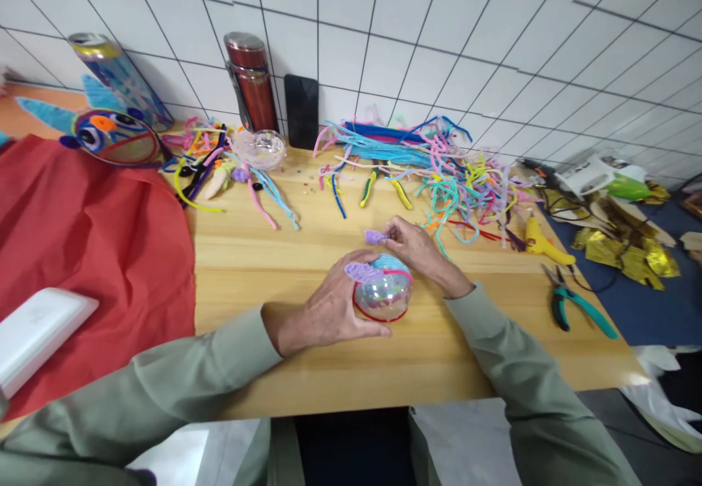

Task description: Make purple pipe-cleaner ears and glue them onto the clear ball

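My left hand (334,300) is wrapped round a clear plastic ball (382,297) edged with a red pipe cleaner. Blue fuzzy pipe cleaner covers part of the ball's top. A purple fuzzy piece (363,272) sticks out from the ball's upper left, over my left fingers. Just above the ball, my right hand (411,246) pinches a second, separate purple fuzzy piece (375,237) between thumb and fingers. This piece is held apart from the ball.
Pipe cleaners (384,146) lie heaped along the wall, with yellow-handled pliers (368,188) before them. A yellow glue gun (542,241) and teal pliers (581,303) lie right. A thermos (253,84), phone (301,112) and can (118,77) stand behind; red cloth (148,252) covers the left.
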The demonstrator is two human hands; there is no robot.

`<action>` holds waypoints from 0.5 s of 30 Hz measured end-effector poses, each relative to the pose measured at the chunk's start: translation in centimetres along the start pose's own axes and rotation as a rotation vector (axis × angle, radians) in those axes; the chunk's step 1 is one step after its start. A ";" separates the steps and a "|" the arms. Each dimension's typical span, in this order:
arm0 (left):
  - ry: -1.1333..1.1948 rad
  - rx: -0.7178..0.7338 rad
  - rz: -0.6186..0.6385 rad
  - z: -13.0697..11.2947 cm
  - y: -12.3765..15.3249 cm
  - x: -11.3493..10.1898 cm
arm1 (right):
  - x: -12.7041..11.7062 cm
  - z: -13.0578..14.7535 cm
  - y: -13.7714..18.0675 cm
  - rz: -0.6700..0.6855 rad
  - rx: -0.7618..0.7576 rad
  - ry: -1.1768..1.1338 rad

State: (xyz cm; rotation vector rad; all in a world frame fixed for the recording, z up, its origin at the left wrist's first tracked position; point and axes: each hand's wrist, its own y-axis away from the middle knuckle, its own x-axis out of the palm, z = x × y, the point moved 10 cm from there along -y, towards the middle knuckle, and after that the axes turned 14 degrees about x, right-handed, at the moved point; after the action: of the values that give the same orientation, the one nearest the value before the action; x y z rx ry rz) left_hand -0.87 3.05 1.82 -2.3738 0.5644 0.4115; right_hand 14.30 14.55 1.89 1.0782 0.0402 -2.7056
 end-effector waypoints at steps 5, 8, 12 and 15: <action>0.073 -0.098 -0.045 -0.1 0.0 -0.6 | -2.7 -1.1 1.5 -0.006 0.140 -0.469; 0.122 -0.144 -0.099 0.2 -0.1 -0.7 | -5.1 -0.7 3.3 -0.114 0.152 -0.628; 0.201 -0.258 -0.150 2.0 -0.4 -0.4 | -7.0 0.7 5.8 -0.212 0.115 -0.684; 0.215 -0.343 -0.183 3.5 -0.8 -0.4 | -7.2 1.6 6.8 -0.247 0.070 -0.630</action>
State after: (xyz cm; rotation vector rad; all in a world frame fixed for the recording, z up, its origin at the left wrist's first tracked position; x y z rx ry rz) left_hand -1.35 6.05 -0.13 -2.7947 0.3902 0.1827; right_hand 19.79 9.16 8.34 0.2027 -0.0296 -3.1605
